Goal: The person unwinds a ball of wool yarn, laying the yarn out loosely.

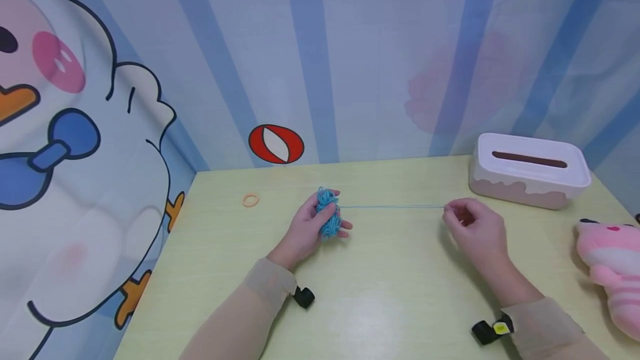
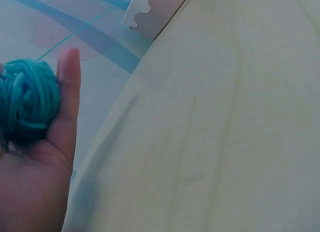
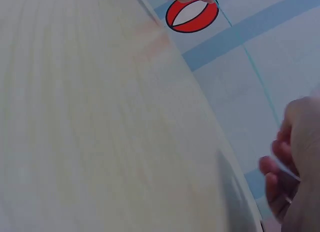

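Observation:
A bundle of blue yarn (image 1: 328,221) lies across the palm of my left hand (image 1: 305,226), with the thumb pressed over it. In the left wrist view the wound yarn (image 2: 30,99) shows its many loops, with a straight finger beside it. From the bundle a single strand (image 1: 390,206) runs taut and level to the right. My right hand (image 1: 477,232) pinches the strand's far part between thumb and forefinger, its other fingers curled. The right wrist view shows the same strand (image 3: 255,67) stretching to the right hand (image 3: 300,147).
An orange ring (image 1: 250,200) lies on the pale table (image 1: 380,304), left of the yarn. A white and pink tissue box (image 1: 530,171) stands at the back right. On the right edge is a pink plush toy (image 1: 612,276). A patterned curtain (image 1: 370,71) hangs behind the table.

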